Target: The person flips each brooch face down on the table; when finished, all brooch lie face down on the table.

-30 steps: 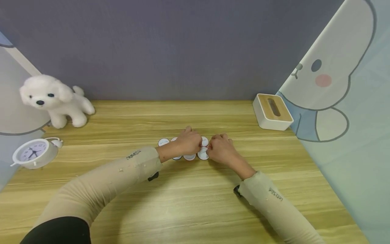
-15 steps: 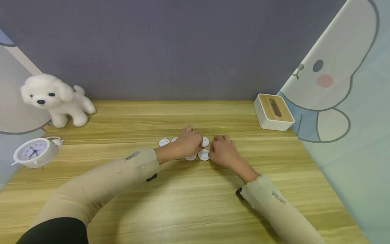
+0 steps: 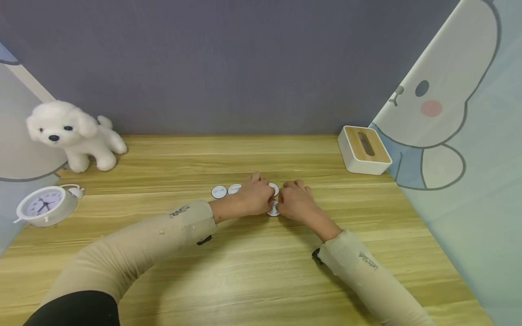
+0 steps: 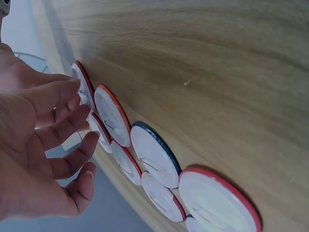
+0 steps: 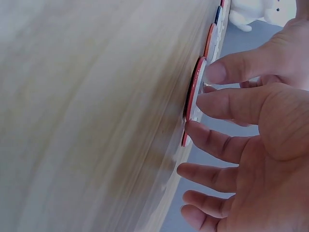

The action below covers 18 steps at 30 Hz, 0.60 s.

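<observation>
Round pin badges lie pin side up in two rows, white-backed with coloured rims. At the right end of the near row is a red-rimmed pin badge, large in the right wrist view. My right hand pinches its edge with thumb and forefinger; its other fingers stay loosely bent. From the other side my left hand holds the same badge by the fingertips, its thumb on the white back. A blue-rimmed badge and an orange-rimmed badge lie alongside. In the head view my left hand hides several badges.
At the left of the wooden table stand a white plush dog and a white alarm clock. A tissue box with a wooden lid is at the back right. A grey panel rises behind.
My left hand has shifted slightly right and nearer, uncovering more of a far-row badge. My right hand drew back a little, then returned to the end badge.
</observation>
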Motion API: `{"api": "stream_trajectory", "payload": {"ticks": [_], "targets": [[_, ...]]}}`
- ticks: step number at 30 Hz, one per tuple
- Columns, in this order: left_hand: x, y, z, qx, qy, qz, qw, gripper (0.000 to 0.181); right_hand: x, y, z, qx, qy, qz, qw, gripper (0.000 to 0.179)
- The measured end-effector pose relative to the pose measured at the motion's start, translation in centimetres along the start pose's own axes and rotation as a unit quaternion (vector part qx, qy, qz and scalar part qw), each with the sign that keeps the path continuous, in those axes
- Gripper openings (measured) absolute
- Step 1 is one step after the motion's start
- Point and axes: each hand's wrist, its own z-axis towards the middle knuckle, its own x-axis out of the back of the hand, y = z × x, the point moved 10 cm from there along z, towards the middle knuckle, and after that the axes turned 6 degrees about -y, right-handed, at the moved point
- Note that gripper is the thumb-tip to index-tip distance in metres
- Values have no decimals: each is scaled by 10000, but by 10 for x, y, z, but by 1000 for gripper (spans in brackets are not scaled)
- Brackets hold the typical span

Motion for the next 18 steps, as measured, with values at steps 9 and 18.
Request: {"api": "stream_trajectory", "payload": {"ticks": [9, 18], "targets": [[1, -4, 0, -22, 86, -85, 9999, 4, 0, -4, 5, 55, -84, -5, 9999, 17], [3, -9, -1, -112, 171, -276, 9994, 12, 3, -3, 4, 125, -11, 34, 9999, 18]]}}
